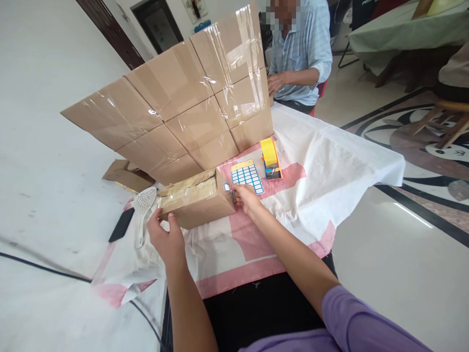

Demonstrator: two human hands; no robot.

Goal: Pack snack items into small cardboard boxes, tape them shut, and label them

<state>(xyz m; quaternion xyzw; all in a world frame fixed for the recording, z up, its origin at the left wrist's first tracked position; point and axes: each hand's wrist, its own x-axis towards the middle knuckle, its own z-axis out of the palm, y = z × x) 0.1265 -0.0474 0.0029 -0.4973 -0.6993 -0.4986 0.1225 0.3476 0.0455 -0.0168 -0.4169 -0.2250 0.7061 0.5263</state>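
Near the left edge of the cloth-covered table (330, 161), the left hand (166, 239) grips the taped cardboard box (196, 200) at its near end, while the right hand (246, 198) pinches a small label (227, 187) against the box's far end, just beside the label sheet (247, 176).

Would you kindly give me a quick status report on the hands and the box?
Left hand gripping small box at near corner. Right hand pressing label onto box end. Label sheet and tape dispenser alongside, nothing blocking.
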